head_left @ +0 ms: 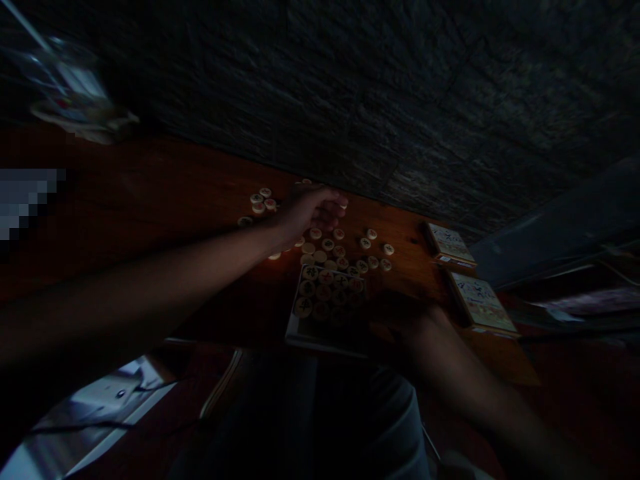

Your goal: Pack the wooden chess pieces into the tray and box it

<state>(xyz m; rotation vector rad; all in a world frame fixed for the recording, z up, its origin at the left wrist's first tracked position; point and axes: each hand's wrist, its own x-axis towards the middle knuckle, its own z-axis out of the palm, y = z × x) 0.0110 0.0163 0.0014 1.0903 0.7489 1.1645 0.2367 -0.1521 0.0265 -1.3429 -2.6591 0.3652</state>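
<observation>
My left hand (pixel 317 208) is over the far part of the wooden table, its fingers curled. A pale round Chinese chess piece (pixel 343 206) shows at its fingertips. Around and below it lie loose Chinese chess pieces (pixel 327 245), some with red or black characters, some blank side up. Close to my lap, a shallow open box (pixel 299 328) holds several pieces in rows. My right hand (pixel 425 327) is at the box's right side; deep shadow hides its fingers, so its grip cannot be made out.
Two flat printed boxes (pixel 483 303) lie at the table's right end. A dark stone wall (pixel 310 87) runs behind the table (pixel 165 180). At the far left stands a clear container in a woven basket (pixel 85 127). A white device with cables (pixel 107 393) is at lower left.
</observation>
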